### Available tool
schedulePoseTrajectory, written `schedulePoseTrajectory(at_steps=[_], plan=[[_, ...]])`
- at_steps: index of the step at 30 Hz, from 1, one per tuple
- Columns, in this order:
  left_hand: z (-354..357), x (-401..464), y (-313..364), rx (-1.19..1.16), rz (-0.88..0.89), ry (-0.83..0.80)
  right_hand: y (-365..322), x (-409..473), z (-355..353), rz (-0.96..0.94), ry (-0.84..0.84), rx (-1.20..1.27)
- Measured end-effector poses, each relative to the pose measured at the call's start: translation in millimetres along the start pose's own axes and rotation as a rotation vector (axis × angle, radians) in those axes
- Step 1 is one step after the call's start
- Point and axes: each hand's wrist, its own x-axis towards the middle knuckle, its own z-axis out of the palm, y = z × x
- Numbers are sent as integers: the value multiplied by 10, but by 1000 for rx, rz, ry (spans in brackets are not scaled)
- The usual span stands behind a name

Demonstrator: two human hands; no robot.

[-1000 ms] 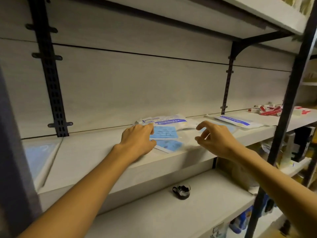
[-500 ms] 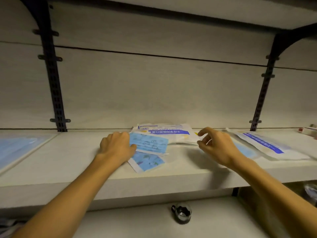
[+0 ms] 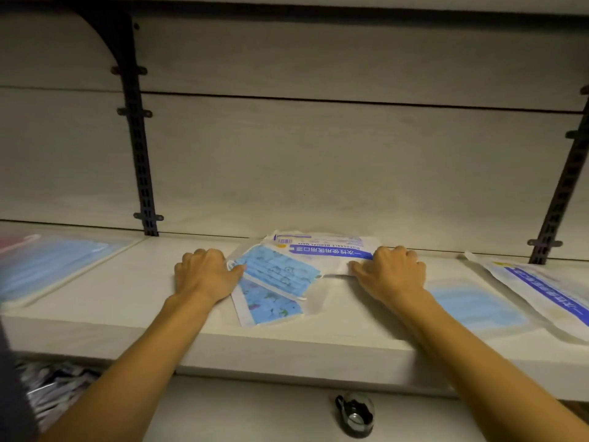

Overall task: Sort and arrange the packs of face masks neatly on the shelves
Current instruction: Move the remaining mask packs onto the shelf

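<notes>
On the middle shelf [image 3: 95, 301], both arms reach in side by side, palms down. The left hand [image 3: 205, 275] rests with knuckles bent at the left end of a loose pile of masks, its fingertips touching the edge of the top printed mask [image 3: 277, 271], a blue one with small figures on it that lies tilted. Whether it pinches the mask or only presses it I cannot tell. A second printed mask [image 3: 271, 306] lies under the first and sticks out toward the shelf's front edge.

The right hand [image 3: 390, 272] sits curled on the right end of a white pack [image 3: 322, 247] with a blue band of lettering, which lies at the back against the wall panel and partly under the top mask. Its fingers press down on the pack's near corner; a true grasp is not clear from here.

Just right of that hand a plain blue mask pack [image 3: 475, 306] lies flat, and beyond it another white pack [image 3: 541, 288] with a blue stripe runs off the right edge. Far left, a blurred clear pack [image 3: 47, 266] of blue masks lies on the neighbouring board. On the lower shelf, a small dark cup [image 3: 355, 416] stands alone.
</notes>
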Motion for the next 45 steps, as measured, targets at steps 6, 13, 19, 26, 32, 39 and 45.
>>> schedulePoseTrajectory(at_steps=[6,13,19,26,32,39,45], plan=[[-50,-89,-21,-342,37,124,77,-65,0,89,-57,-120],[-19,-84,-39,-496,93,205,165,-30,6,135,-71,223],[9,-49,-6,-563,105,150,224,44,16,159,-48,480],[-55,-114,17,-686,143,149,206,2,32,73,141,767],[-53,-209,82,-611,293,12,259,17,-48,208,98,1056],[-49,-196,81,-567,360,7,292,61,-67,275,52,1117],[-20,-161,34,-587,361,31,363,108,-119,412,82,1306]])
